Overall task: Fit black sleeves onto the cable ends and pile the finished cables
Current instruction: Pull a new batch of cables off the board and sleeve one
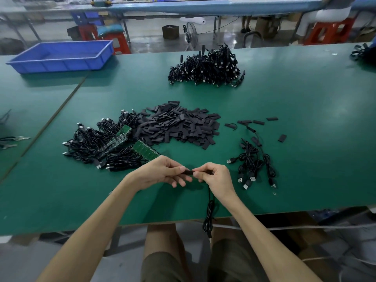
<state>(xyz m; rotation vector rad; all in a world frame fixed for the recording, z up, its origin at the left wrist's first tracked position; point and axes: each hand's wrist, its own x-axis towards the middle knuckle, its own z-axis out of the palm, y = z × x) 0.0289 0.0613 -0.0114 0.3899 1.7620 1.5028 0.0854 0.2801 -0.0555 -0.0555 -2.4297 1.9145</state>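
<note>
Left hand [162, 173] and right hand [215, 176], 1 black sleeve [188, 172] between, 1 cable [209, 216]

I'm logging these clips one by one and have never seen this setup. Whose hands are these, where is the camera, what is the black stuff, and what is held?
No machine here: a person works bare-handed, filmed by a head-worn camera looking down. The left hand pinches a black sleeve; the right hand holds a cable whose rest hangs over the edge of the green table. On the table lie a heap of loose sleeves, tangled cables with green circuit boards, a small cable bunch on the right, a large far pile, and a blue tray.
</note>
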